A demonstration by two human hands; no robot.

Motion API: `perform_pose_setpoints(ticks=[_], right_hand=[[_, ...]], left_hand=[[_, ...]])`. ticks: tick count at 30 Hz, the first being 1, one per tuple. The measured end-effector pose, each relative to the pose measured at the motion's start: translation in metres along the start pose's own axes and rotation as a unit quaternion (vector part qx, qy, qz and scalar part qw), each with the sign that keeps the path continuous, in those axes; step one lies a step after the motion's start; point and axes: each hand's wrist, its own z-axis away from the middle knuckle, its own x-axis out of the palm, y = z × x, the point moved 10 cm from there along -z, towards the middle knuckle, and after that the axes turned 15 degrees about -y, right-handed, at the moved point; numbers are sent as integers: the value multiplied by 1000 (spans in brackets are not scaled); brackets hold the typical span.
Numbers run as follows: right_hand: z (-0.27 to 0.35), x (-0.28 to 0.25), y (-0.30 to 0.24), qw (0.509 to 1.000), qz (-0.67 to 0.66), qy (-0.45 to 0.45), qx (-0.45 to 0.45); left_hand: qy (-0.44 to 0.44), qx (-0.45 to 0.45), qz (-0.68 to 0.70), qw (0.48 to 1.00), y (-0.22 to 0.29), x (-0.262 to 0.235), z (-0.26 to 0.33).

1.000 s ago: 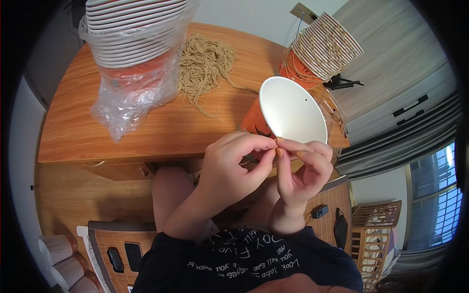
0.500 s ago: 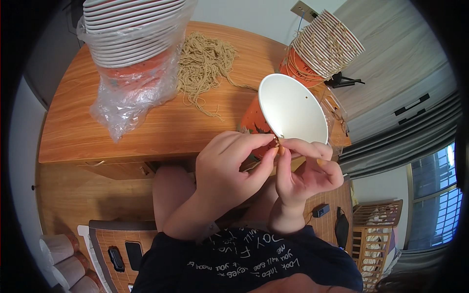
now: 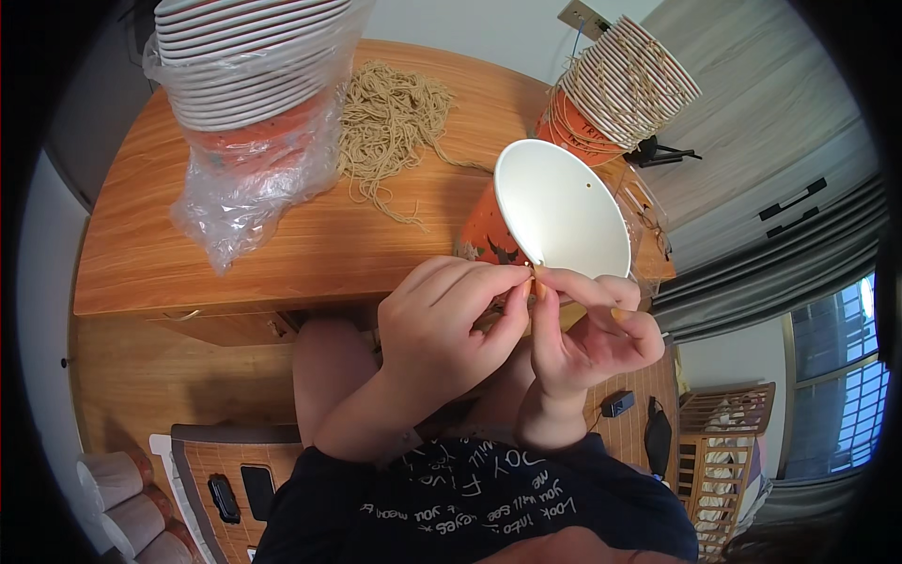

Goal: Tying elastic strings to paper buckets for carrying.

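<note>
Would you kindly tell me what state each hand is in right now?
Left hand: pinched closed beside the bucket; anything held is too small to tell.
Right hand: thumb and forefinger pinched closed; anything held is unclear.

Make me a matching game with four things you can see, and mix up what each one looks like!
Things:
1. string heap
2. left bucket stack
3. right bucket stack
4. single bucket

Clues:
A. thin cords hang over its rims
B. white inside, close to the left hand and right hand
C. tan and tangled, lying on the table
D. partly covered by clear plastic

Right pairs: 1-C, 2-D, 3-A, 4-B
</note>
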Motion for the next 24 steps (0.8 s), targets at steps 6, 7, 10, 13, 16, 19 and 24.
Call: perform_pose_setpoints(ticks=[6, 7, 10, 13, 16, 19, 24], right_hand=[[0, 1, 0, 1000, -18, -16, -4], [0, 3, -1, 999, -28, -27, -9], [1, 3, 1, 999, -31, -33, 4], [2, 3, 3, 998, -35, -45, 13], [2, 4, 3, 999, -26, -43, 19], [1, 3, 3, 998, -17, -50, 29], [-1, 3, 2, 999, -19, -36, 29]], left_hand=[[-45, -87, 117, 988, -18, 12, 3], [-58, -116, 165, 978, -26, 17, 4], [-77, -158, 251, 952, -34, 24, 5], [-74, -183, 322, 926, -43, 32, 10], [-90, -164, 293, 938, -41, 30, 8], [-85, -139, 248, 955, -35, 24, 4], [-70, -113, 174, 976, -30, 20, 5]])
